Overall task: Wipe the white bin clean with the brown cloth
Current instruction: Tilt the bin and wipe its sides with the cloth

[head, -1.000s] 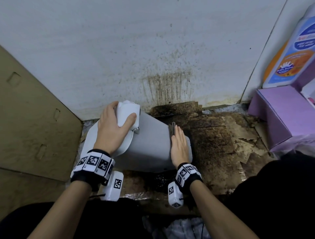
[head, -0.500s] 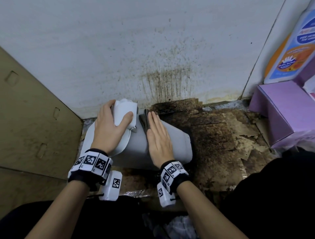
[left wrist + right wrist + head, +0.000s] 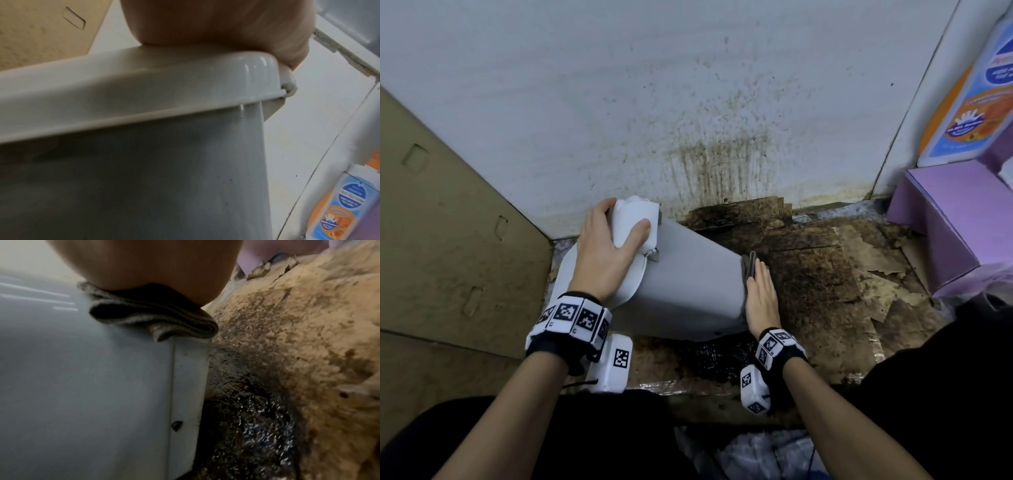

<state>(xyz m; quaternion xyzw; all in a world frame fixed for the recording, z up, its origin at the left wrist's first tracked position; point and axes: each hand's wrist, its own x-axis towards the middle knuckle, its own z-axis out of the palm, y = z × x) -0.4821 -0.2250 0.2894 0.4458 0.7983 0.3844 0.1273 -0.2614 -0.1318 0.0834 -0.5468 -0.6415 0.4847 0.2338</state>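
Observation:
The white bin (image 3: 688,284) lies on its side on the floor, lid end to the left. My left hand (image 3: 609,253) grips the white hinge block of the lid (image 3: 635,222), thumb over its front. In the left wrist view the palm (image 3: 205,24) sits on the lid (image 3: 144,92). My right hand (image 3: 760,294) lies flat with straight fingers at the bin's base end, on the right. It presses the folded brown cloth (image 3: 749,265) against the bin. The right wrist view shows the cloth (image 3: 156,321) squeezed between the palm (image 3: 144,261) and the bin's edge (image 3: 185,369).
A stained white wall (image 3: 705,164) rises just behind the bin. Brown cardboard (image 3: 448,240) stands at the left. Wet, dirty cardboard (image 3: 825,274) covers the floor to the right. A purple box (image 3: 955,219) and a cleaner bottle (image 3: 972,113) sit at the far right.
My right hand slid the cloth left along the bin to near the lid, then back right to the base end. The left hand kept its grip on the lid.

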